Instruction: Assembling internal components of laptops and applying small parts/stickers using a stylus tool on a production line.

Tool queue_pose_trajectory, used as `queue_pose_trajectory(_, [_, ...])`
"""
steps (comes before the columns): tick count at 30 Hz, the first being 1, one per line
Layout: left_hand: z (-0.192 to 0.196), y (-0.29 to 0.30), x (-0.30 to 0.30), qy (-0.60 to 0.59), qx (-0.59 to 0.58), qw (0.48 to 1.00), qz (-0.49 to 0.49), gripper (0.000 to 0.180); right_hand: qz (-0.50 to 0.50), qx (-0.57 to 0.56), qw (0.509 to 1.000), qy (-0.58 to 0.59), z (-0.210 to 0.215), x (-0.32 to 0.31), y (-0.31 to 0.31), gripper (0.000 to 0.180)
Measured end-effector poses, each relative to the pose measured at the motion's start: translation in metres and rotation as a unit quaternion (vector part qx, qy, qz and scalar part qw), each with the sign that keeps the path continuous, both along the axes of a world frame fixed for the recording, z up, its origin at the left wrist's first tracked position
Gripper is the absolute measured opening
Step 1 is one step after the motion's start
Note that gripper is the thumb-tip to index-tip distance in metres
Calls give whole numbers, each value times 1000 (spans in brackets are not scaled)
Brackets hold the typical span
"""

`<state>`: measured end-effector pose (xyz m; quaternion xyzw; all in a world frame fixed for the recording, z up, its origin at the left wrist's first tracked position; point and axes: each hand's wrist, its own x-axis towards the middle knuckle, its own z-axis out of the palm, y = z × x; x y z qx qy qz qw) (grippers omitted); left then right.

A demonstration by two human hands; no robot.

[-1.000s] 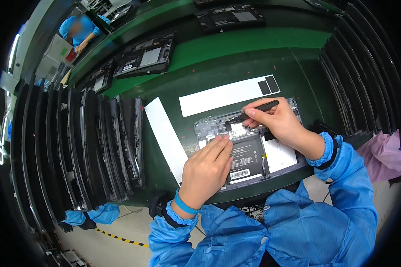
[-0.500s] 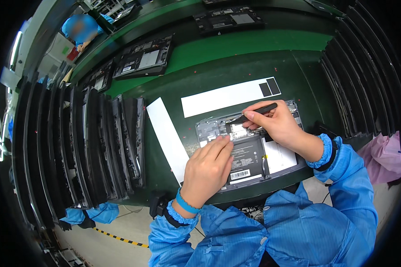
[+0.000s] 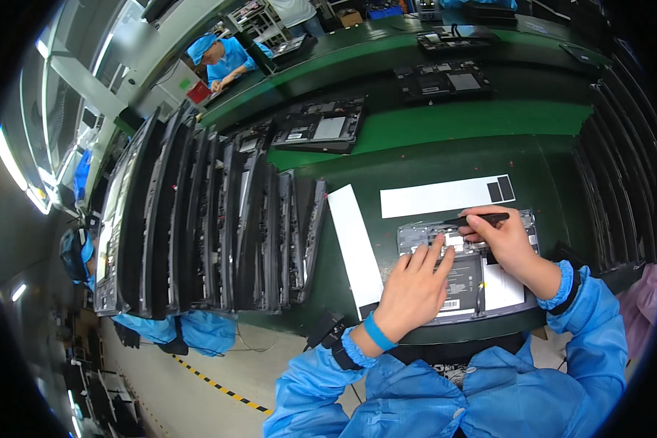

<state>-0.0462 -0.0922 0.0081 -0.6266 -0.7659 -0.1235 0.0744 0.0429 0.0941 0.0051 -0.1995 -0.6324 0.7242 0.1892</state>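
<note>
An opened laptop base (image 3: 456,317) lies on the green bench, its circuit board, black battery (image 3: 463,281) and a white panel exposed. My left hand (image 3: 416,288) rests over its left side, fingers spread, fingertips touching the board area. Between the thumb and fingers of my right hand (image 3: 509,244) is a pair of black tweezers (image 3: 493,217), held nearly level, pointing left over the laptop's far part. Whether the tips hold anything is too small to tell. Behind the laptop lies a white strip (image 3: 438,200) with two black pads on its right end; another white strip (image 3: 355,244) lies to the left.
A long row of upright laptop parts (image 3: 223,226) stands at left, another row (image 3: 613,175) at right. More opened laptop bases (image 3: 321,125) lie on the far green bench (image 3: 387,117). A co-worker in blue (image 3: 230,62) sits at the far left.
The view has swung left, so the bench appears further right. My left fingers have spread and reach further up the board. The tweezers now lie flatter.
</note>
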Motion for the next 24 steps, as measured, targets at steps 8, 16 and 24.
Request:
queue_pose_trajectory(8, [26, -57, -11, -152, 119, 979, 65, 36, 17, 17, 1000, -4, 4, -2, 3, 25])
queue_pose_trajectory(16, [-30, -126, 13, -148, 164, 951, 219, 25, 147, 226, 963, -15, 33, -5, -79, 24])
queue_pose_trajectory(24, [-44, -120, 9, -98, 176, 957, 208, 26, 171, 341, 922, -64, 13, -38, -110, 22])
